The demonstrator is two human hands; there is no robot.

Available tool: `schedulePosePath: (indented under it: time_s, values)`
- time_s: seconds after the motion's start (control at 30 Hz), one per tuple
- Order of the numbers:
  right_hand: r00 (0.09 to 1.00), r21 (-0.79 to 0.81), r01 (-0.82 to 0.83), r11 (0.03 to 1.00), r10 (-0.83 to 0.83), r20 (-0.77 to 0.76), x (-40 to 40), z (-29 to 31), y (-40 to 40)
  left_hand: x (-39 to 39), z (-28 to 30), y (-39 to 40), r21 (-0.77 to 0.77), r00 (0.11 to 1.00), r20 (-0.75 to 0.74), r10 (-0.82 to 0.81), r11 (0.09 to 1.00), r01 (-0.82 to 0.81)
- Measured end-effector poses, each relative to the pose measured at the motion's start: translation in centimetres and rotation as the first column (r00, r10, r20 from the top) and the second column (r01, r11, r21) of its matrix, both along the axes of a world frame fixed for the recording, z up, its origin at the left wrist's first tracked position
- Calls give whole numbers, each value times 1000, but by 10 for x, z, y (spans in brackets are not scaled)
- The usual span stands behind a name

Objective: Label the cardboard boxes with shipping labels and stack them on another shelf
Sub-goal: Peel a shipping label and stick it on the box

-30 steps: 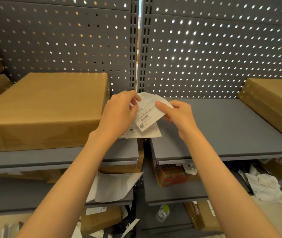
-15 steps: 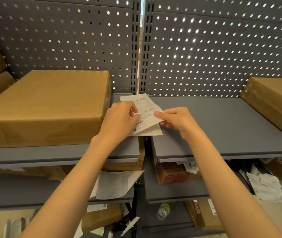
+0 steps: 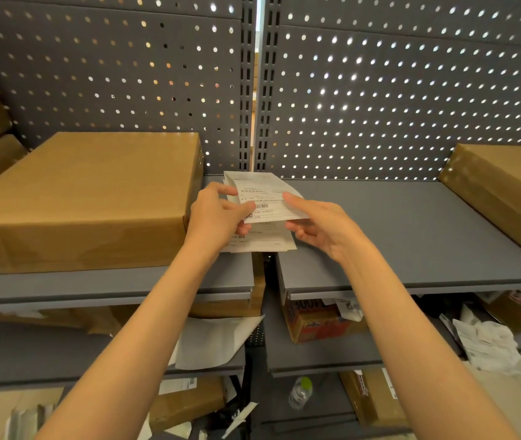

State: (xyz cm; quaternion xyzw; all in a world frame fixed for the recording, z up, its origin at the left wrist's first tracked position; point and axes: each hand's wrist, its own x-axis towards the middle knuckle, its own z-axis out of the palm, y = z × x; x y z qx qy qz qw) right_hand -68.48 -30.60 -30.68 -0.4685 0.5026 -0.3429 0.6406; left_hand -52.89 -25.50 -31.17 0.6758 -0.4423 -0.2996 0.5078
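**Peeling a label off the stack, between two boxes**

The shipping labels (image 3: 260,211) are sitting as a small stack over the seam where the two grey shelves meet, near the front edge. The left hand (image 3: 219,217) is pinching the top label's left edge between thumb and fingers. The right hand (image 3: 322,225) is hovering at its right edge, fingers loosely curled, index tip touching or almost touching the paper; whether it is actually gripping is hard to tell.

Just left of the labels, the unlabelled cardboard box (image 3: 84,198) is lying flat on the left shelf (image 3: 100,284), its right side close to the left hand. Well apart, at the far right end of the right shelf (image 3: 411,236), a second box (image 3: 503,192) is resting with a white patch on top, probably a label already applied.

The step in hand looks like separating one label from the rest. The next move is likely calling for a clean peel, then carrying the label left and pressing it flat on the near box's top.

Compared with a second ago, the hands have been coming down toward the shelf, and the top label is now lying flatter and squarer rather than tilted up between the fingers.
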Motion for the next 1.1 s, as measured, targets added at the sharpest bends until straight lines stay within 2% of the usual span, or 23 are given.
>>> schedulePosePath:
  time_s: [0.07,0.23,0.4,0.53,0.73,0.87,1.1]
  values:
    - [998,52,7,999,-10,63,3,1,2,-1,-1,0,-34,998,-57,15,999,-17]
    - [991,101,-84,991,72,114,7,1,7,-3,-4,0,-103,987,-159,20,994,-37]
    - [944,215,-42,976,-32,328,11,-1,11,-7,-5,0,-140,965,-259,39,987,-78]
    - [946,227,-69,971,-8,324,16,-2,14,-8,-5,-2,-132,948,-318,34,988,-80]
    - [946,133,-64,989,18,324,19,-6,8,-7,-5,-2,-56,936,-351,10,998,-32]
    - [939,120,-56,991,12,343,21,-9,4,-6,-4,-1,51,956,-290,-48,997,66]
    - [926,109,-38,993,-6,376,22,-13,0,-1,-4,1,68,956,-282,-83,992,106]
